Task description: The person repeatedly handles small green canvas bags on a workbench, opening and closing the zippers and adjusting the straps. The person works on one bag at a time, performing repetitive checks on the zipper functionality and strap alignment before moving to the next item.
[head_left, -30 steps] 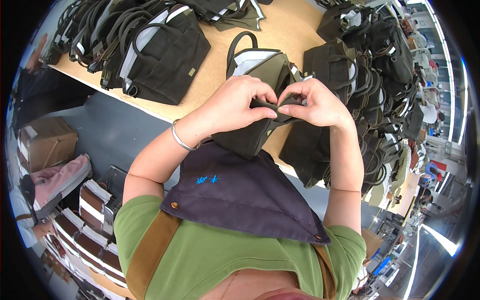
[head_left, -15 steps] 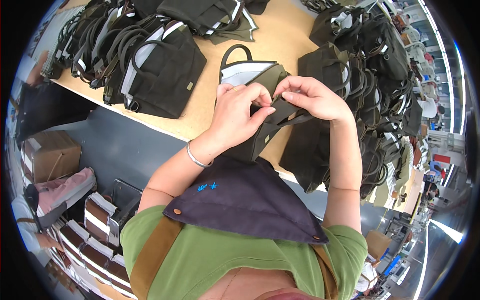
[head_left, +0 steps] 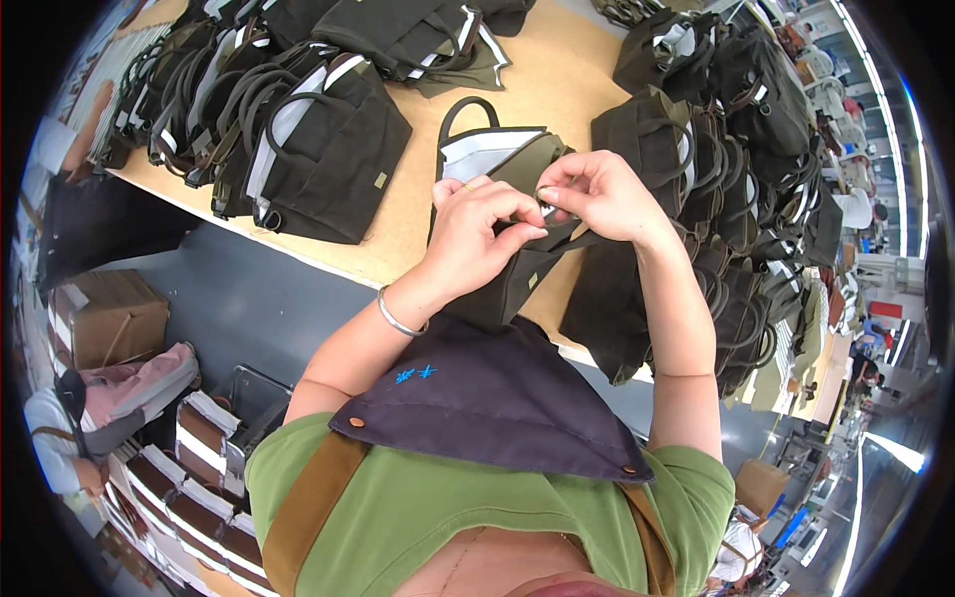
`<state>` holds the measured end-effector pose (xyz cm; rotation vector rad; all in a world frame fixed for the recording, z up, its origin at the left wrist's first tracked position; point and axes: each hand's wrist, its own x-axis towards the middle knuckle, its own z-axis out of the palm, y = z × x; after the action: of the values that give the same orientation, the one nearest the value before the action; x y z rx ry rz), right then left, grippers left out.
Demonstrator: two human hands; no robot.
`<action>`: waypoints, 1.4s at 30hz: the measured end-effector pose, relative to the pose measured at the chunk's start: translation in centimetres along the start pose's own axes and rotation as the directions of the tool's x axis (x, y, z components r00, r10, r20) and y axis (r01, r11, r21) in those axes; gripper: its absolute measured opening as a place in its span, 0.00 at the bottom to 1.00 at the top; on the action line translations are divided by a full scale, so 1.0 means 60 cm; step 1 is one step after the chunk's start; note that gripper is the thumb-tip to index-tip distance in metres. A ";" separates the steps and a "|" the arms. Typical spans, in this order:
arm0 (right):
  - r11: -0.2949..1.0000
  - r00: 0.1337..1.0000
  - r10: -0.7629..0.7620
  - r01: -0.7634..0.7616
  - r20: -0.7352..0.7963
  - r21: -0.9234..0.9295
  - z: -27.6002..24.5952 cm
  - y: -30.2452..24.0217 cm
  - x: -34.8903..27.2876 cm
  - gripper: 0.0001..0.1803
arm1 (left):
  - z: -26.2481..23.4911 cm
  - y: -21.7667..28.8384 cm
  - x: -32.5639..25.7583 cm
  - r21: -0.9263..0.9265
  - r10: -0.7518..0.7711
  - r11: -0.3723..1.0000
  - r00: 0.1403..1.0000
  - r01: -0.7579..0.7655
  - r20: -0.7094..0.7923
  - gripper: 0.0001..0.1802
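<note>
A dark olive handbag (head_left: 487, 298) with a rounded handle and a whitish inner side (head_left: 487, 149) stands at the table's near edge, close against my dark apron. Over its upper part, my left hand (head_left: 477, 234) is closed, thumb and forefinger pinching at the bag's edge. Just to the right, my right hand (head_left: 602, 194) is also closed in a pinch at the same edge. A small pale bit shows between the two sets of fingertips; its kind I cannot make out. My fingers hide much of the bag's top.
Dark handbags (head_left: 328, 149) stand packed in rows at the left of the tan table (head_left: 557, 60). More bags (head_left: 647, 139) crowd its right side. On the floor at left are a cardboard box (head_left: 119, 313) and striped brown-and-white stacks (head_left: 204, 438). A person's arm (head_left: 90, 129) shows at far left.
My right hand has turned slightly and its fingertips have shifted a little left, nearer my left fingers. The small pale bit now shows between them. The bag stays in place.
</note>
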<state>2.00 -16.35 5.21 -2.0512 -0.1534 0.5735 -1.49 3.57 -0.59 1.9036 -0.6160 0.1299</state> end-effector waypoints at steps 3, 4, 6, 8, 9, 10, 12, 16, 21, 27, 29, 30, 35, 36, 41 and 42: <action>0.997 0.998 -0.067 0.066 -0.016 -0.042 -0.001 0.000 -0.002 0.06 | -0.002 0.006 0.001 0.005 -0.092 0.996 0.996 0.092 -0.019 0.07; 0.996 0.996 -0.093 0.093 0.008 0.014 -0.005 0.002 -0.004 0.06 | -0.002 0.005 0.002 0.004 -0.108 0.994 0.994 0.108 -0.029 0.08; 0.993 0.993 -0.106 0.102 0.052 0.061 -0.012 -0.001 -0.008 0.06 | -0.002 0.002 0.004 0.000 -0.140 0.990 0.989 0.140 -0.047 0.08; 0.997 0.992 -0.076 0.072 0.097 0.040 -0.017 -0.012 -0.014 0.05 | -0.002 0.003 0.004 0.011 -0.164 0.986 0.985 0.165 -0.049 0.09; 0.996 0.993 -0.079 0.076 0.086 0.037 -0.017 -0.015 -0.014 0.05 | -0.002 0.003 0.004 0.017 -0.176 0.984 0.983 0.177 -0.051 0.09; 0.996 0.994 -0.080 0.077 0.073 0.036 -0.016 -0.018 -0.015 0.05 | -0.002 0.004 0.005 0.008 -0.185 0.983 0.982 0.186 -0.048 0.09; 0.995 0.995 -0.092 0.091 0.046 0.028 -0.013 -0.019 -0.019 0.05 | -0.003 0.008 0.008 -0.009 -0.203 0.979 0.978 0.203 -0.044 0.09; 0.992 0.994 -0.107 0.107 0.000 -0.069 -0.008 -0.024 -0.023 0.07 | -0.006 0.009 0.008 -0.035 -0.215 0.976 0.976 0.214 -0.034 0.09; 0.983 0.990 -0.141 0.137 -0.020 -0.121 -0.006 -0.022 -0.023 0.07 | -0.004 0.010 0.007 -0.037 -0.218 0.976 0.974 0.217 -0.052 0.09; 0.977 0.993 -0.114 0.105 -0.037 -0.186 0.004 -0.038 -0.029 0.05 | -0.014 0.000 0.005 -0.273 -0.241 0.934 0.971 0.232 0.002 0.11; 0.982 0.992 -0.124 0.118 -0.029 -0.149 0.006 -0.036 -0.030 0.04 | -0.024 0.006 0.009 -0.213 -0.220 0.950 0.974 0.228 0.062 0.14; 0.981 0.990 -0.141 0.137 -0.024 -0.138 0.007 -0.034 -0.030 0.04 | -0.027 0.009 0.010 -0.182 -0.211 0.957 0.973 0.224 0.093 0.16; 0.974 0.979 -0.204 0.201 -0.014 -0.107 0.007 -0.030 -0.033 0.03 | -0.019 0.001 0.011 -0.098 -0.072 0.992 0.992 0.082 0.102 0.09; 0.975 0.980 -0.199 0.197 -0.012 -0.099 0.007 -0.030 -0.032 0.03 | -0.019 0.002 0.011 -0.107 -0.088 0.989 0.990 0.100 0.112 0.09; 0.978 0.982 -0.187 0.183 -0.031 -0.103 0.011 -0.033 -0.031 0.03 | -0.022 0.006 0.014 -0.063 -0.110 0.991 0.985 0.119 0.136 0.09; 0.972 0.977 -0.208 0.201 -0.044 -0.125 0.012 -0.035 -0.033 0.03 | -0.022 0.008 0.014 -0.068 -0.125 0.989 0.983 0.135 0.137 0.09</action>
<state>0.15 -15.31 7.34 -2.1328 -0.3691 0.3856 -0.75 4.35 0.65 1.8821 -0.5746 -0.1034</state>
